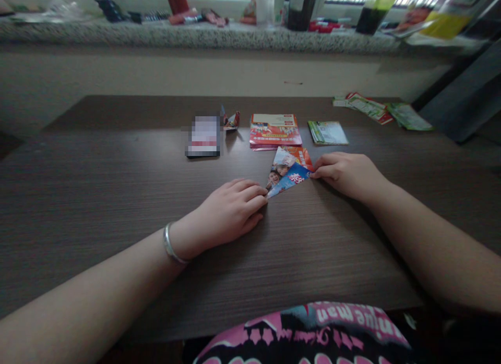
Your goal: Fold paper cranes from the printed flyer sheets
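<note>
A printed paper flyer lies on the table, partly folded so that a blue flap with white lettering crosses its photo side. My left hand, a silver bangle on its wrist, has its fingertips closed on the flyer's pointed lower left end. At the right corner of the blue flap, my right hand pinches the paper between thumb and fingers. Just beyond the flyer sits a stack of red and cream leaflets. A small folded paper piece stands to the left of that stack.
Left of the stack lies a phone-like object with a blurred screen. Green and white packets are at the right, and more leaflets spread at the table's back right. Bottles and clutter line the granite windowsill.
</note>
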Demonstrator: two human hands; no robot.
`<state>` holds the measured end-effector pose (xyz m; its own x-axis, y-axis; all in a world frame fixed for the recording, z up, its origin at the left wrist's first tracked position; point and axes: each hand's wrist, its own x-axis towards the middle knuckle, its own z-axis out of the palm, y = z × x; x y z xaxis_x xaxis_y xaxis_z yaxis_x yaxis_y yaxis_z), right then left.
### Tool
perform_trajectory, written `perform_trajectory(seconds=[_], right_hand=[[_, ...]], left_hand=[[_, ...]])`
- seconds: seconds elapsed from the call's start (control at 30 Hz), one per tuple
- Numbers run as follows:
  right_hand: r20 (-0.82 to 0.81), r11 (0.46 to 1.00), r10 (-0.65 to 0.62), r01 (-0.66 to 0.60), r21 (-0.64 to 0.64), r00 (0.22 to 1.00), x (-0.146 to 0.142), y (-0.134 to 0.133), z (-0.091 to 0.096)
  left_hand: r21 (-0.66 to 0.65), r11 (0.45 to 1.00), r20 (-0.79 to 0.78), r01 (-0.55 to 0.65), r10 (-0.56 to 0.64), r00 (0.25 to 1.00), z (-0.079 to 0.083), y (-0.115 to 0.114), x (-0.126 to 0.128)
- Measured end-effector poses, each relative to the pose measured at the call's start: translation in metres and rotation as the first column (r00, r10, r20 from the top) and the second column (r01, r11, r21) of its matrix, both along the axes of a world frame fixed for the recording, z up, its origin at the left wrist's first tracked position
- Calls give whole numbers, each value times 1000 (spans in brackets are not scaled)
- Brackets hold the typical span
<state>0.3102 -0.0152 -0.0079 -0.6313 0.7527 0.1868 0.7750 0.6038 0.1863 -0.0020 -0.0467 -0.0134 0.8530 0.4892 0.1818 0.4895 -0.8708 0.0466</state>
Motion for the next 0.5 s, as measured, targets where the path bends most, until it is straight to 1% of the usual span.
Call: perform_trajectory(seconds=[0.1,0.17,0.27,0.33,0.4,0.43,0.5], right_hand=[[23,998,-40,41,-56,999,5,2,3],[23,995,-70,72,-69,997,7,2,4],[22,992,-117,118,-54,993,8,1,3],[-2,988,-155,154,-16,988,7,0,2],[-97,983,-177,180,27,979,6,-1,3],[-165,985,-162,170,36,973,5,-2,3],[-296,996,-75,87,28,952,0,-5,5]], left_hand=[[4,1000,14,7,-7,1000,-1,-1,0],[2,1000,16,11,-11,1000,-2,-1,0],[-12,1000,17,6,-6,1000,-2,-1,0],[-26,1000,16,3,-2,1000,-2,-1,0],[-36,999,13,1,-1,1000,-2,0,0],[-39,999,12,0,0,1000,-2,0,0],[-41,999,9,-4,4,1000,-1,1,1]])
